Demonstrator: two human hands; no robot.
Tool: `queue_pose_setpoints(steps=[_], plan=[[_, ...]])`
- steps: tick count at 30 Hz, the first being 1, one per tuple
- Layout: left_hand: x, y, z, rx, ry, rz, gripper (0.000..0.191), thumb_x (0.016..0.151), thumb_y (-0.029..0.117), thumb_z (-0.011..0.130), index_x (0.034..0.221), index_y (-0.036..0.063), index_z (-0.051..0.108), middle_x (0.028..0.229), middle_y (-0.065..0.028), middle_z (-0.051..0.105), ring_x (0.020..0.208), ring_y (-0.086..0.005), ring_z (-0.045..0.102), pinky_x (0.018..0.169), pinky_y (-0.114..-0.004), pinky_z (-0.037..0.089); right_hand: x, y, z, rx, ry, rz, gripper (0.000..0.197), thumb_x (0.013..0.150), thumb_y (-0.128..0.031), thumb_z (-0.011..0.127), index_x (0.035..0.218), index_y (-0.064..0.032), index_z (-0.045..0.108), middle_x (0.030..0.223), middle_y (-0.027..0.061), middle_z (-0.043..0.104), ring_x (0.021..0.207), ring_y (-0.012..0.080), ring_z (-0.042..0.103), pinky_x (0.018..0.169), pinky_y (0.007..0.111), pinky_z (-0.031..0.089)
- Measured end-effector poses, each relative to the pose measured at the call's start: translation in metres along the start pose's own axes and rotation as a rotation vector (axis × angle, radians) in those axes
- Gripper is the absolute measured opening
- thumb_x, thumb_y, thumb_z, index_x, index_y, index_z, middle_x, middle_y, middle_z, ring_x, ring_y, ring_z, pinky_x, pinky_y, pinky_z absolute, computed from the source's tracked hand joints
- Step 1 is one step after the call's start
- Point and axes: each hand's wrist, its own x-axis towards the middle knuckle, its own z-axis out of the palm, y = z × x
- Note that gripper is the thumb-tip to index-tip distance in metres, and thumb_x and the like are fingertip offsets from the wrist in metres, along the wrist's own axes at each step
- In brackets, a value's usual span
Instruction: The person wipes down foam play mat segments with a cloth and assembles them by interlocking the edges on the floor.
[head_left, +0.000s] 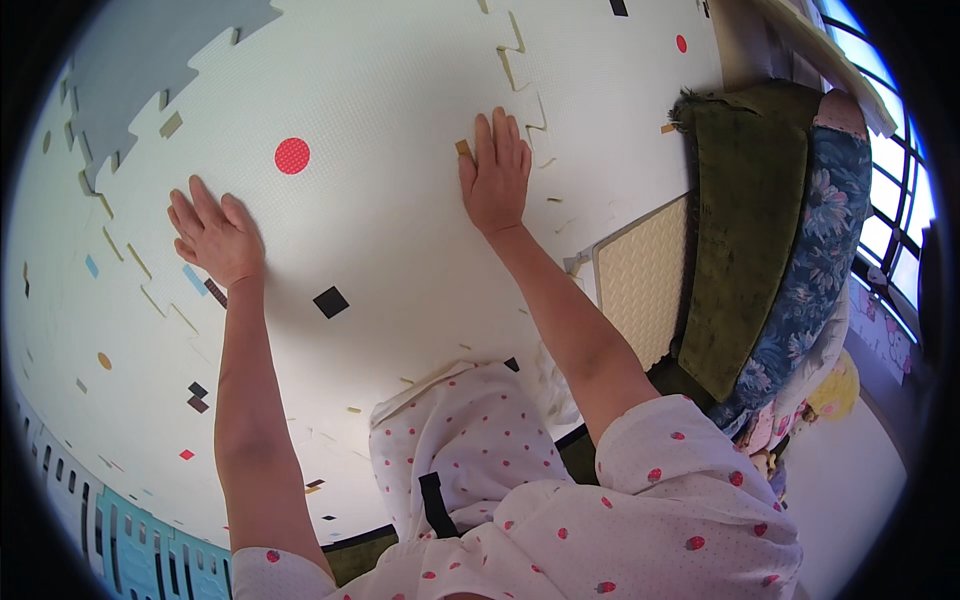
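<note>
Both my arms reach out over a white interlocking foam floor mat (390, 247) dotted with coloured shapes. At the left, my left hand (220, 236) is palm down with its fingers apart and holds nothing. My right hand (496, 178) lies further right, also palm down and without anything in it. Its thumb is beside a small orange-brown rectangle (463, 148) on the mat. A red dotted circle (292, 156) shows between the two hands. Closer to me is a black square (331, 302). Whether the palms press on the mat or hover just above it, I cannot tell.
Grey foam mat (142, 75) adjoins at upper left. At right stand an olive-green upholstered piece (742, 225) and a blue floral cushion (810, 240), with a cream textured tile (641, 277) before them. A teal plastic fence (139, 540) runs along lower left. My strawberry-print trousers (465, 435) are below.
</note>
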Motion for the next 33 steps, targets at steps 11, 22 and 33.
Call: queue_pose_setpoints(steps=[11, 22, 33], plan=[[0.004, 0.008, -0.008, 0.019, -0.095, 0.029, 0.051, 0.086, 0.039, 0.027, 0.13, 0.0131, 0.028, 0.136, -0.0146, 0.021, 0.127, -0.0255, 0.017, 0.097, -0.044, 0.016, 0.001, 0.0, -0.003, 0.057, -0.04, 0.111, 0.045, 0.078, -0.02, 0.047, 0.121, -0.0098, 0.04, 0.133, 0.0097, 0.03, 0.122, 0.0249, 0.028, 0.097, 0.042, 0.024], [0.002, 0.004, -0.002, 0.026, -0.134, -0.015, 0.056, 0.085, 0.047, 0.02, 0.129, 0.0135, 0.027, 0.134, -0.0174, 0.023, 0.126, -0.0292, 0.019, 0.095, -0.049, 0.018, 0.001, 0.001, -0.008, 0.152, 0.057, 0.119, 0.041, 0.072, -0.018, 0.053, 0.111, -0.0131, 0.046, 0.125, 0.0059, 0.037, 0.117, 0.0224, 0.032, 0.094, 0.041, 0.029], [-0.021, 0.028, 0.001, 0.088, -0.147, -0.009, 0.046, 0.081, 0.034, 0.026, 0.116, 0.0053, 0.031, 0.12, -0.0161, 0.031, 0.112, -0.0284, 0.032, 0.088, -0.046, 0.026, -0.001, 0.004, 0.002, 0.257, 0.323, 0.054, 0.036, 0.065, -0.012, 0.056, 0.1, -0.0084, 0.05, 0.112, 0.007, 0.044, 0.105, 0.0209, 0.04, 0.084, 0.037, 0.035]])
